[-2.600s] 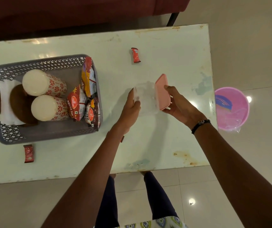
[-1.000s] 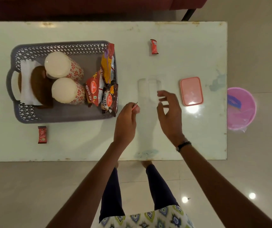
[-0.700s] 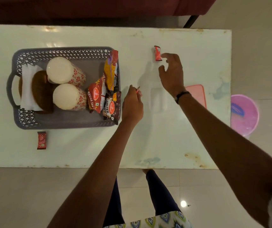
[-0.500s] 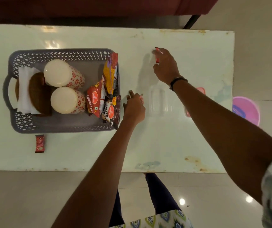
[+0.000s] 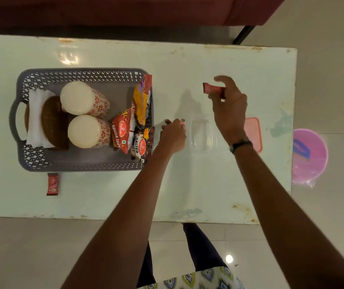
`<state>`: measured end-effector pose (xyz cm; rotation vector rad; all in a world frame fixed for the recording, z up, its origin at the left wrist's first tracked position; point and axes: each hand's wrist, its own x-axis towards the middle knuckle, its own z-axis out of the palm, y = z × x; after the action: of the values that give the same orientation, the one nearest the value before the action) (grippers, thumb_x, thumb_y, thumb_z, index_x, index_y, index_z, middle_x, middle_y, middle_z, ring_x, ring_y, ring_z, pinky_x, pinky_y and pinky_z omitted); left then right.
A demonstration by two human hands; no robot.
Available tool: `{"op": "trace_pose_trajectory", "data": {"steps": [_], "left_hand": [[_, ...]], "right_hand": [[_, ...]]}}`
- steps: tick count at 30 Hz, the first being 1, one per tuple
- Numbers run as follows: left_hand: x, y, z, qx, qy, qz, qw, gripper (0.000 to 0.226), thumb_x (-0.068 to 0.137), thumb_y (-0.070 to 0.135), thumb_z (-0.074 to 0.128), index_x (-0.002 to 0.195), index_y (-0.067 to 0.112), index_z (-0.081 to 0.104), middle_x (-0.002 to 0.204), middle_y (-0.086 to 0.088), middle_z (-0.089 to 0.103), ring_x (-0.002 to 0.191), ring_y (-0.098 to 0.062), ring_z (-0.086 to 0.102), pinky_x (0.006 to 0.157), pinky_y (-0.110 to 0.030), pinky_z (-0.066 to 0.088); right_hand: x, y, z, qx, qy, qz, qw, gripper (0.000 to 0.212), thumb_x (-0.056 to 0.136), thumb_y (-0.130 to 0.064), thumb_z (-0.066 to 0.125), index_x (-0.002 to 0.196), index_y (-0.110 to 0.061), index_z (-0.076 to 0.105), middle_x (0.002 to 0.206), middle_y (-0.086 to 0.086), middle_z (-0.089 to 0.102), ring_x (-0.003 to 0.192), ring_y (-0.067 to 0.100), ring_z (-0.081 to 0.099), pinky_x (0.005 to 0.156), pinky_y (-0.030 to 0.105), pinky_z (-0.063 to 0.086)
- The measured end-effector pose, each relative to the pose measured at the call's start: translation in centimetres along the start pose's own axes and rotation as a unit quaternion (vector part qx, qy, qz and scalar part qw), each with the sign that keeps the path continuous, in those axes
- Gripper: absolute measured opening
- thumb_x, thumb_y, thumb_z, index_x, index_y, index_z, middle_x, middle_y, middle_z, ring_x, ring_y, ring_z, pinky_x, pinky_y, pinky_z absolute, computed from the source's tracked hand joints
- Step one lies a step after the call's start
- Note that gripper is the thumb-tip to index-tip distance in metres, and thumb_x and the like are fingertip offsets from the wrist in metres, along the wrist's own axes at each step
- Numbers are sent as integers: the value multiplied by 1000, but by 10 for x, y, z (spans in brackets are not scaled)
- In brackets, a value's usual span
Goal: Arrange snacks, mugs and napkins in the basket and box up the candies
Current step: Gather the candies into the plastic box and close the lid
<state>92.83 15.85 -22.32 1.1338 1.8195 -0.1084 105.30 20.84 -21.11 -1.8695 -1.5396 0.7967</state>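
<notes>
A grey lattice basket on the table's left holds two patterned mugs, white napkins, a brown round thing and three snack packets. A clear plastic box stands open at mid-table, its pink lid lying to its right, partly behind my wrist. My right hand is raised above and behind the box, pinching a red candy. My left hand rests beside the box's left edge with a small reddish candy between its fingertips. Another red candy lies in front of the basket.
The pale green table ends at a worn front edge near my legs. A pink bin stands on the floor off the right end. A dark red sofa runs behind the table.
My right hand set the pink lid down right of the box, reached to the far candy, closed on it and lifted it back toward the box. My left hand stayed beside the box.
</notes>
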Motion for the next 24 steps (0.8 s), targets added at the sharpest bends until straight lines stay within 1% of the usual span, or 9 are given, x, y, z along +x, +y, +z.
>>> {"op": "trace_pose_trajectory", "data": {"steps": [3,4,6,7,10,12,16,20,24], "left_hand": [[-6,-8,8,-22,-11,19,1000,35,96,4,33,130,-1,42,149,-25,29,143,-40,18,115,-43,25],[-10,-12,11,-49,4,38,998,32,96,2,32,124,-2,46,146,-23,35,142,-38,21,114,-40,27],[-23,-14,16,-118,95,49,987,24,97,2,33,111,1,52,125,-17,55,123,-32,49,94,-33,41],[-30,-13,18,-140,150,52,977,22,98,5,34,108,2,53,115,-15,61,111,-30,57,84,-31,43],[-48,-6,24,-193,232,87,949,25,100,11,34,113,1,53,114,-14,64,107,-27,61,84,-27,44],[-55,4,26,-226,233,102,940,27,100,12,35,118,2,52,117,-14,65,108,-26,61,87,-24,44],[-62,22,28,-230,202,117,945,27,99,16,40,119,5,53,112,-13,66,104,-28,62,83,-24,44],[-67,18,32,-208,168,78,960,36,96,15,45,132,9,46,134,-11,56,125,-25,51,99,-30,41],[-85,1,26,-238,191,100,947,30,96,10,44,126,9,51,132,-8,57,125,-22,52,104,-36,44]], "right_hand": [[-45,3,-14,15,27,4,1000,15,90,-24,60,95,-12,68,74,1,72,54,12,56,54,23,46],[-57,6,-14,6,17,6,1000,16,90,-24,62,95,-12,70,75,1,73,54,11,56,55,19,45],[-72,10,-12,-10,-31,8,999,17,91,-19,62,103,-10,70,88,4,76,71,15,67,68,16,50],[-76,12,-11,-18,-56,7,998,20,91,-17,61,107,-9,69,97,6,75,83,19,70,77,21,53],[-82,16,-13,-7,-76,18,997,27,92,-14,59,117,-6,63,119,9,68,109,22,64,94,30,51],[-86,18,-18,13,-64,39,997,29,93,-12,57,121,-7,61,124,8,65,114,19,61,98,33,50],[-101,22,-30,2,-55,51,997,28,94,-11,54,121,-8,62,119,9,67,104,19,65,91,29,54],[-114,19,-33,-3,-65,56,996,30,94,-9,54,124,-8,60,122,10,65,107,20,64,94,32,53],[-121,4,-31,5,-57,41,998,29,94,-7,52,122,-8,60,119,9,66,106,21,65,92,36,54]]}}
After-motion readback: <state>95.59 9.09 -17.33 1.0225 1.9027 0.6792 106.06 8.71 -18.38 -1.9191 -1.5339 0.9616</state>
